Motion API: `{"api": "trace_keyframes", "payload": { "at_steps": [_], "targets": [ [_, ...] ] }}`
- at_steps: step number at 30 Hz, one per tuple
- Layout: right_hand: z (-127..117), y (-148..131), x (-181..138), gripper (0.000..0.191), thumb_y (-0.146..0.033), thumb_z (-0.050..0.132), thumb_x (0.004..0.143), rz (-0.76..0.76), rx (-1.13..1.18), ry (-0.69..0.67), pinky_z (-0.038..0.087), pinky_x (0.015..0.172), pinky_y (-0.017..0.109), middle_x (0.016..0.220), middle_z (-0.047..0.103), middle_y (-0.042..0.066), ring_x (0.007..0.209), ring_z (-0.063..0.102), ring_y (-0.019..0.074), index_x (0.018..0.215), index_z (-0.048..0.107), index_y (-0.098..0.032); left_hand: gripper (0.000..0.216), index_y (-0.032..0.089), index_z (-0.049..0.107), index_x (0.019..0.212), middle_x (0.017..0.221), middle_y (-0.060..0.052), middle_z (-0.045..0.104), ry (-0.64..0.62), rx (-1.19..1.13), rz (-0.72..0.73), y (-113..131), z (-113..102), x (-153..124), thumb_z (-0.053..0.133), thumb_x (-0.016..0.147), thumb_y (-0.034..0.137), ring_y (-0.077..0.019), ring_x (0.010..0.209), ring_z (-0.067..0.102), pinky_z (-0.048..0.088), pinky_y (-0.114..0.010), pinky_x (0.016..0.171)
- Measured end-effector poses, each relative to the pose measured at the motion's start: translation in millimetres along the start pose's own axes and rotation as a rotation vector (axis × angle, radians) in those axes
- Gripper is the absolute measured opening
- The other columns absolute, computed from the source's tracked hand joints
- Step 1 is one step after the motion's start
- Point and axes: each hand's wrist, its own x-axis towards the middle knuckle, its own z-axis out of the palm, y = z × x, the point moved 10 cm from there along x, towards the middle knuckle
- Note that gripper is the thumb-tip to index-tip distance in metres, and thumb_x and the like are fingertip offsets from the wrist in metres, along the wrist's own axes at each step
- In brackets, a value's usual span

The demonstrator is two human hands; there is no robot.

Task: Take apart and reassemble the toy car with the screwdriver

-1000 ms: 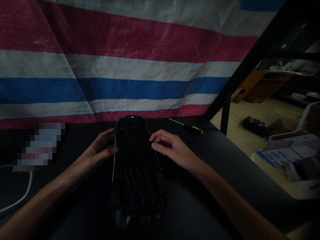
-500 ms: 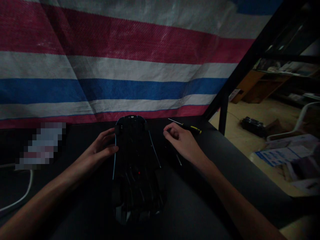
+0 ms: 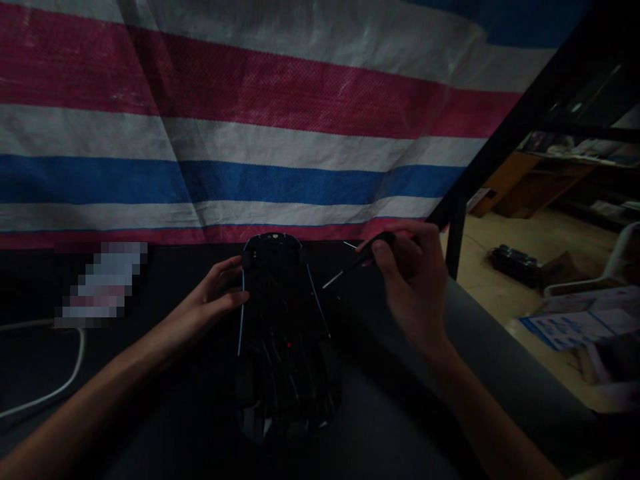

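Note:
An upside-down toy car [image 3: 285,313] lies on the dark tabletop, its black underside up and a small red spot towards the near end. My left hand [image 3: 216,291] holds its left side, thumb on the edge and fingers by the far left wheel. Above the table to the right of the car, my right hand [image 3: 413,273] is closed round a dark-handled screwdriver [image 3: 345,270]. Its metal tip points down and left, close to the car's right edge. Behind that hand shows a thin metal shaft [image 3: 349,245]; the rest of it is hidden.
A striped tarp [image 3: 300,147] hangs behind the table. At the left lie a pixelated object [image 3: 107,283] and a white cable [image 3: 80,353]. A black frame post [image 3: 454,237] stands at the right corner, with boxes [image 3: 575,327] on the floor beyond.
My right hand has lifted from the table and moved right, and a screwdriver now shows in its grip. My left hand stays on the toy car. The whole view has shifted slightly.

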Motion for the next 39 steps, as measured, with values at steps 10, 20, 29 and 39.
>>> {"api": "trace_keyframes", "payload": {
  "at_steps": [10,20,29,39],
  "targets": [
    [19.4,-9.2,-17.7,0.026,-0.029,0.064,0.100,-0.087,-0.164,-0.135,0.064,0.084,0.039,0.106,0.071,0.001,0.097,0.075,0.0206,0.123,0.050,-0.031,0.065,0.037,0.057,0.141,0.166,-0.005,0.044,0.005,0.001,0.004,1.1,-1.2,-0.5,0.082,0.083,0.047,-0.0360,0.153,0.040,0.037,-0.052,0.125],
    [20.8,-18.4,-16.3,0.026,-0.025,0.065,0.100,-0.146,-0.208,-0.164,0.063,0.087,0.037,0.107,0.069,0.002,0.099,0.074,0.0194,0.122,0.052,-0.030,0.066,0.037,0.053,0.145,0.167,-0.004,0.043,-0.033,-0.028,0.012,-0.3,0.9,-0.3,0.082,0.085,0.044,-0.0344,0.152,0.043,0.035,-0.052,0.126],
    [19.1,-15.8,-18.0,0.028,-0.026,0.065,0.100,-0.148,-0.199,-0.149,0.063,0.089,0.039,0.109,0.065,0.003,0.100,0.073,0.0196,0.124,0.051,-0.030,0.068,0.038,0.056,0.142,0.164,-0.005,0.048,-0.012,-0.031,0.014,3.3,1.3,-2.7,0.084,0.081,0.046,-0.0368,0.152,0.042,0.036,-0.054,0.126],
    [15.3,-19.8,-19.1,0.027,-0.029,0.069,0.096,-0.143,-0.294,-0.053,0.064,0.085,0.039,0.108,0.068,0.003,0.096,0.074,0.0208,0.120,0.056,-0.031,0.068,0.039,0.056,0.142,0.166,-0.004,0.045,-0.010,-0.025,0.009,3.0,1.8,-2.2,0.084,0.081,0.046,-0.0376,0.151,0.043,0.040,-0.055,0.124]
  ]
}}
